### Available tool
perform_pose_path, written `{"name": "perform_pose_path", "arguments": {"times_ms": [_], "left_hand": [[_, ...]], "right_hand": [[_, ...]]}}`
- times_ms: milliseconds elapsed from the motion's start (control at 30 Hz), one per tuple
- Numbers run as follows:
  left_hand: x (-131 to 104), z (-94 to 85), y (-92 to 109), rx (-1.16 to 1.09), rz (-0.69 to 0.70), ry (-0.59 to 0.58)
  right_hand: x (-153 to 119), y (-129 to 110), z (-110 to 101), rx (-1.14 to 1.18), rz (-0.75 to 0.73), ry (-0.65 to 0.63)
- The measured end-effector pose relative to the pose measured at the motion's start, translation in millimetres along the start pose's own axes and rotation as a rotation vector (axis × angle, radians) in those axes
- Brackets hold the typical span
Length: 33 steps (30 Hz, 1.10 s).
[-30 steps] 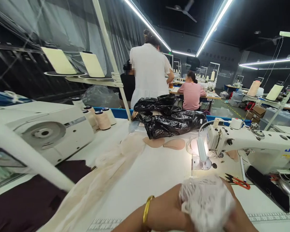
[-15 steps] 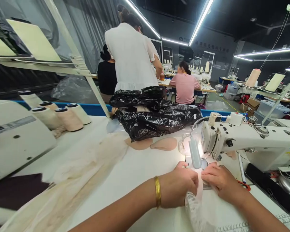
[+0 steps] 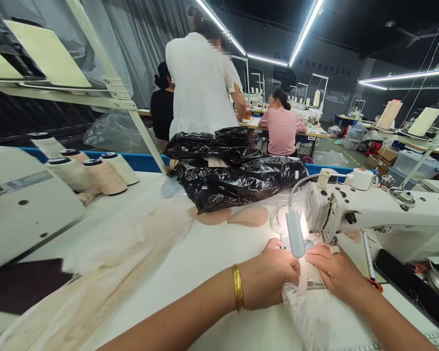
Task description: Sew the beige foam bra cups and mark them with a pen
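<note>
My left hand (image 3: 272, 275), with a gold bangle at the wrist, is closed on a strip of white lace fabric (image 3: 300, 312). The lace hangs from its fingers toward the front of the table, beside a smooth pale pink band. My right hand (image 3: 340, 275) lies with fingers stretched out on the cloth at the sewing machine's plate. Just beyond both hands are the needle area of the white sewing machine (image 3: 373, 207) and a lit grey gooseneck lamp (image 3: 295, 234). The lamp head and fingers hide the needle and part of the cloth.
Black plastic bags (image 3: 237, 178) lie at the back, with beige pads (image 3: 249, 216) before them. Sheer cream fabric (image 3: 106, 273) and thread cones (image 3: 106, 176) are at left. A phone (image 3: 411, 287), a pen (image 3: 369, 256) and a ruler (image 3: 437, 339) lie right. Several people work beyond.
My right hand's fingers have flattened onto the cloth, where they were more bent before. My left hand keeps its hold on the lace. The view has shifted slightly.
</note>
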<state>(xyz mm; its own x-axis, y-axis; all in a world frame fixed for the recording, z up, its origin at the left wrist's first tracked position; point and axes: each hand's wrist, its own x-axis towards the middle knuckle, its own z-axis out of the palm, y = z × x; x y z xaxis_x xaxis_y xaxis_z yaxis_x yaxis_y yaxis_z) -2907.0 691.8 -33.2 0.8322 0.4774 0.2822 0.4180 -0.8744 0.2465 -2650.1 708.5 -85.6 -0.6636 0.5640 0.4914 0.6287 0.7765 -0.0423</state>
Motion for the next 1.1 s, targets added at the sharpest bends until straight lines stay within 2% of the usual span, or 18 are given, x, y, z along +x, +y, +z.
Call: {"name": "perform_pose_path", "arguments": {"times_ms": [433,633,833,1100], "left_hand": [[0,2.1,1,-0.004,0.028,0.022],[-1,2.8,-1,0.040,0.045,-0.011],[2,2.1,-10,0.078,0.058,0.005],[6,4.6,-25,0.131,0.011,0.024]], "right_hand": [[1,-2,-3,-0.002,0.033,0.007],[2,-3,-4,0.019,0.055,-0.012],[0,0,-2,-0.041,0.070,-0.030],[-2,1,-3,-0.053,0.094,-0.030]]}}
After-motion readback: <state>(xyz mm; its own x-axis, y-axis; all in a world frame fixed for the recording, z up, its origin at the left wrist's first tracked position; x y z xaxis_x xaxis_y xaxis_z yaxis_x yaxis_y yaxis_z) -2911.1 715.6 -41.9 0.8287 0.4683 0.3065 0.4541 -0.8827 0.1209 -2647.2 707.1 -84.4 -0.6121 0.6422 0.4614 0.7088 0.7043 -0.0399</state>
